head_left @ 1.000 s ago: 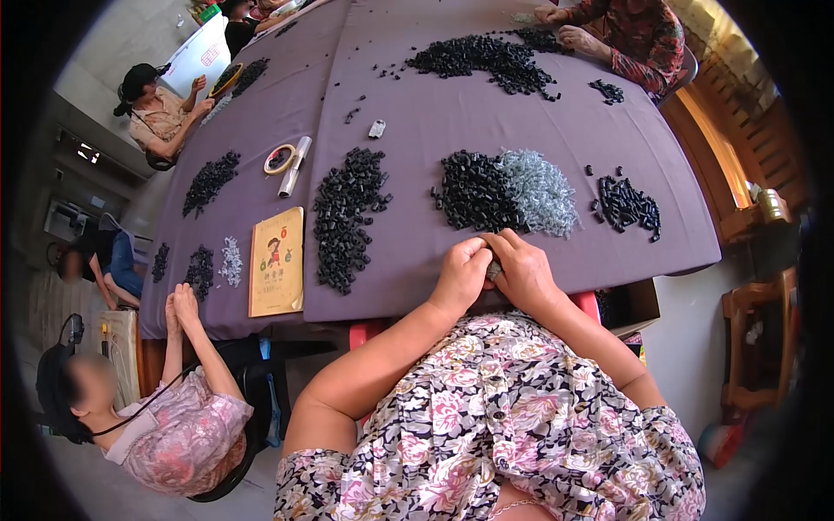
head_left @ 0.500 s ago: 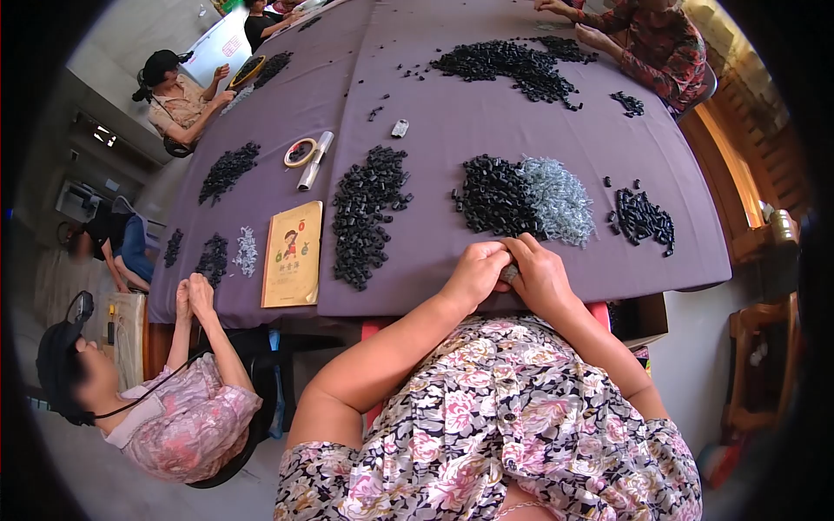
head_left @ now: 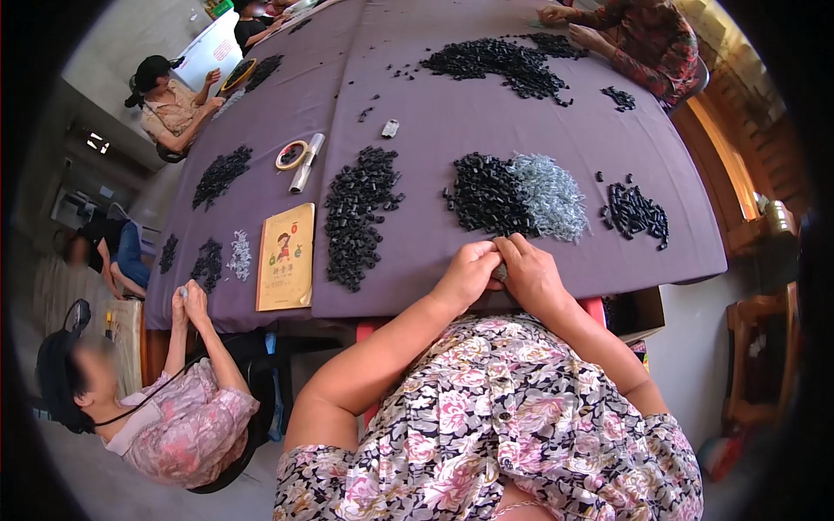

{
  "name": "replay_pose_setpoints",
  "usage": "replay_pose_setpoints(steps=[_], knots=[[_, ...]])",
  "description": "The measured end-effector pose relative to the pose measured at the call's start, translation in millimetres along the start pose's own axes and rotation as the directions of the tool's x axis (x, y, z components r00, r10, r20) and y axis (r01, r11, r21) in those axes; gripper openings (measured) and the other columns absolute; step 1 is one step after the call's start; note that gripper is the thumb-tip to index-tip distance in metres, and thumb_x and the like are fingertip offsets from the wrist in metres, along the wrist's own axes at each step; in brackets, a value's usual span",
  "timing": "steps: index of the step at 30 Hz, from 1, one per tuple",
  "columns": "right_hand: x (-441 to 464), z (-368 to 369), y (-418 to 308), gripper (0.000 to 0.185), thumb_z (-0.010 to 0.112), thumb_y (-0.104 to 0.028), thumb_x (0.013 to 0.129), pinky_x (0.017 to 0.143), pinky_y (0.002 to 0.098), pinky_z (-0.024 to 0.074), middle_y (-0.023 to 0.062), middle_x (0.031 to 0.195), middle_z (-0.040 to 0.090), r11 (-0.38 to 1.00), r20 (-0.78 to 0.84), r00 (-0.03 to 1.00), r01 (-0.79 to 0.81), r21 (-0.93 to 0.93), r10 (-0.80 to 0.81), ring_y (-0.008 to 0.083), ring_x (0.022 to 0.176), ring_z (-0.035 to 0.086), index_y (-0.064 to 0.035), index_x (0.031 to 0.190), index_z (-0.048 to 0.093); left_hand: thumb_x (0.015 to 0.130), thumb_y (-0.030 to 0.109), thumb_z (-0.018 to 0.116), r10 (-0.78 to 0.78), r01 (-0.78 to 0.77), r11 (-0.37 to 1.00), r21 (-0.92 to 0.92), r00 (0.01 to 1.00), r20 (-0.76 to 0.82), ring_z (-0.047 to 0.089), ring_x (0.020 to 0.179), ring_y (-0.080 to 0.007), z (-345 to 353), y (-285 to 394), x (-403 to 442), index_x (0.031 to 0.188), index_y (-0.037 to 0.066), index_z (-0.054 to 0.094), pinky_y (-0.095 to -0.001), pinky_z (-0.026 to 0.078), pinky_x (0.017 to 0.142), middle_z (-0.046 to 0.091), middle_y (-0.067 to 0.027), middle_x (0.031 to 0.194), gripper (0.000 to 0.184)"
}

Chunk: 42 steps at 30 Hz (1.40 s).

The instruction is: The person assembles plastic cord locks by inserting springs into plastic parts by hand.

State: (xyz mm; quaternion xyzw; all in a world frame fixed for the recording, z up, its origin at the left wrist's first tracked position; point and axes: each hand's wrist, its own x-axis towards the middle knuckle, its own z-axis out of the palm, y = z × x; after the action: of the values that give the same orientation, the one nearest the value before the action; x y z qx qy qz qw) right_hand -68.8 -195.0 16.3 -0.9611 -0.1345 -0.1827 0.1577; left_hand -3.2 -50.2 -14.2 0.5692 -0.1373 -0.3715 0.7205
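Observation:
My left hand and my right hand meet at the table's near edge, thumbs and fingertips pinched together. Between them shows a small greyish patch; what they grip is mostly hidden by the fingers. Just beyond my hands lies a heap of small black plastic pieces. Touching its right side is a heap of small transparent plastic pieces. A smaller pile of black tubular pieces sits further right. To the left spreads a long heap of black pieces.
A purple cloth covers the table. Left of the long heap lie a yellow booklet, a tape roll and a shiny roll. One seated person works close on my left; others sit at the far side, near more black heaps.
The view has shifted slightly, so the table's things appear a little further left. My hands stay together with a small shift of the fingers. The left neighbour's hands remain joined.

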Motion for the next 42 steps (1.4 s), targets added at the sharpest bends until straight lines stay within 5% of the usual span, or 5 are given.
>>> replay_pose_setpoints(steps=[13, 27, 35, 38, 42], knots=[[-1.0, 4.9, 4.1, 0.027, 0.068, -0.010, 0.075, 0.067, 0.0396, 0.0558, 0.0121, 0.090, 0.058, 1.000, -0.018, 1.000, 0.024, 0.019, -0.024, 0.0302, 0.080, 0.066, -0.0009, 0.099, 0.057, 0.106, 0.025, 0.047, -0.005, 0.007, 1.000, -0.029, 0.998, 0.065, 0.067, 0.088, -0.0107, -6.9, 7.3, -8.8, 0.119, 0.004, 0.064, -0.0267, 0.058, 0.077, 0.068, -0.0034, 0.104, 0.030], [-0.4, 10.2, 7.0, 0.023, 0.064, -0.011, 0.080, 0.063, 0.0394, 0.0558, 0.0113, 0.088, 0.058, 0.999, -0.101, 0.995, -0.002, 0.051, 0.007, 0.0293, 0.077, 0.067, -0.0019, 0.100, 0.057, 0.107, 0.024, 0.045, -0.023, 0.030, 0.997, -0.067, 0.996, 0.091, 0.065, 0.089, -0.0096, -6.2, 12.2, -10.2, 0.126, 0.003, 0.061, -0.0265, 0.058, 0.078, 0.065, -0.0015, 0.106, 0.032], [0.9, 9.6, 8.4, 0.029, 0.068, -0.010, 0.079, 0.068, 0.0405, 0.0558, 0.0118, 0.091, 0.061, 0.998, 0.011, 0.998, -0.063, 0.022, 0.062, 0.0317, 0.079, 0.068, -0.0036, 0.106, 0.061, 0.108, 0.030, 0.046, 0.004, 0.004, 0.997, -0.071, 0.993, 0.114, 0.067, 0.091, -0.0118, -7.6, 8.5, -9.4, 0.122, 0.004, 0.062, -0.0282, 0.059, 0.078, 0.068, -0.0037, 0.105, 0.033], [-4.3, -22.3, 7.7, 0.022, 0.069, -0.015, 0.083, 0.066, 0.0398, 0.0562, 0.0122, 0.092, 0.065, 0.985, -0.123, 0.989, -0.060, 0.159, 0.081, 0.0314, 0.078, 0.069, -0.0035, 0.101, 0.064, 0.108, 0.032, 0.046, 0.020, -0.011, 0.994, -0.110, 0.996, 0.088, 0.069, 0.089, -0.0149, -12.9, 6.6, -12.6, 0.121, 0.002, 0.062, -0.0295, 0.059, 0.078, 0.070, -0.0081, 0.106, 0.036], [-21.4, -68.3, 71.5, 0.022, 0.070, -0.015, 0.088, 0.071, 0.0404, 0.0563, 0.0134, 0.099, 0.069, 0.971, -0.318, 0.926, -0.232, -0.059, 0.202, 0.0344, 0.085, 0.069, -0.0048, 0.107, 0.066, 0.107, 0.031, 0.050, 0.115, -0.118, 0.992, -0.044, 0.991, -0.068, 0.069, 0.085, -0.0153, -22.5, 14.7, -29.2, 0.117, 0.000, 0.064, -0.0265, 0.056, 0.074, 0.071, -0.0113, 0.105, 0.035]])
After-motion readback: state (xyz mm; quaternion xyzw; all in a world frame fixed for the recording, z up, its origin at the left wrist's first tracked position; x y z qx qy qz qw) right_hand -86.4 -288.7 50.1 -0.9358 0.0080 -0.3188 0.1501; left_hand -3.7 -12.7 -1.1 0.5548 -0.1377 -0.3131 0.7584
